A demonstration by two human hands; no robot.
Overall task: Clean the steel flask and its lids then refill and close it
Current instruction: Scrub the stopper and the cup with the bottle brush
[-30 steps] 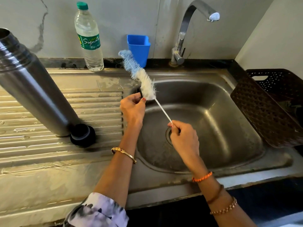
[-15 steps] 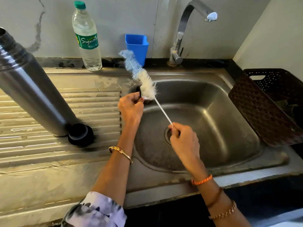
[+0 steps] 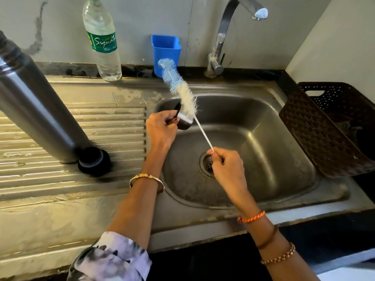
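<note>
The tall steel flask (image 3: 38, 110) stands open on the ribbed draining board at the left. A black lid (image 3: 94, 161) sits at its base. My left hand (image 3: 161, 128) grips a small dark lid (image 3: 183, 123) over the sink's left edge. My right hand (image 3: 226, 166) pinches the thin white handle of a bottle brush (image 3: 182, 92) above the drain. The brush's white and blue bristles lie against the small lid and point up toward the back wall.
The steel sink basin (image 3: 263, 142) lies under the tap (image 3: 229, 33), which is not running. A plastic water bottle (image 3: 102, 41) and a blue cup (image 3: 166, 53) stand at the back wall. A brown perforated basket (image 3: 328, 128) leans at the sink's right edge.
The brush has slid slightly along the small lid, and more of the lid shows below my left hand. Both hands stay over the sink.
</note>
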